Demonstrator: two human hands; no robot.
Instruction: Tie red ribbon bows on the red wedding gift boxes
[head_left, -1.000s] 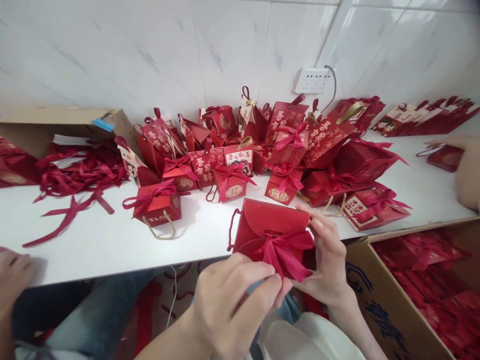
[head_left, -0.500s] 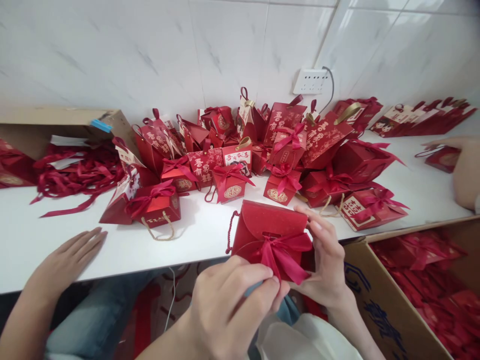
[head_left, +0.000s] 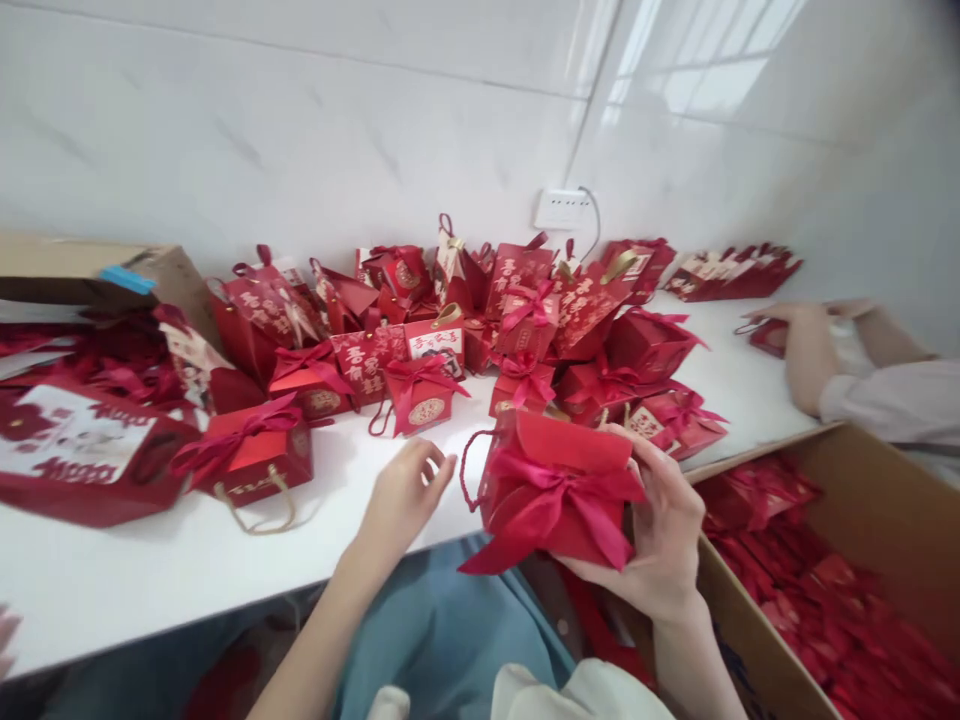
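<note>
A red gift box [head_left: 574, 445] with a satin bow [head_left: 555, 490] tied across its front is in my right hand [head_left: 660, 530]. The fingers of that hand wrap round the box's right side and underside. A braided cord handle [head_left: 466, 470] hangs from the box's left side. To the left of the cord, over the table edge, my left hand [head_left: 405, 490] holds nothing. Its fingers are loosely bent, with the thumb a little apart from them.
Several red gift boxes [head_left: 427, 395] stand along the white table [head_left: 352, 525] by the wall. A cardboard carton [head_left: 757, 625] full of red boxes is at right. A co-worker's arms [head_left: 814, 340] rest at far right. Another box [head_left: 90, 455] with a white label lies at left.
My left hand has let go of the bow and moved left. The bow's tails are now spread wide. The view has shifted, and a labelled box now lies at left.
</note>
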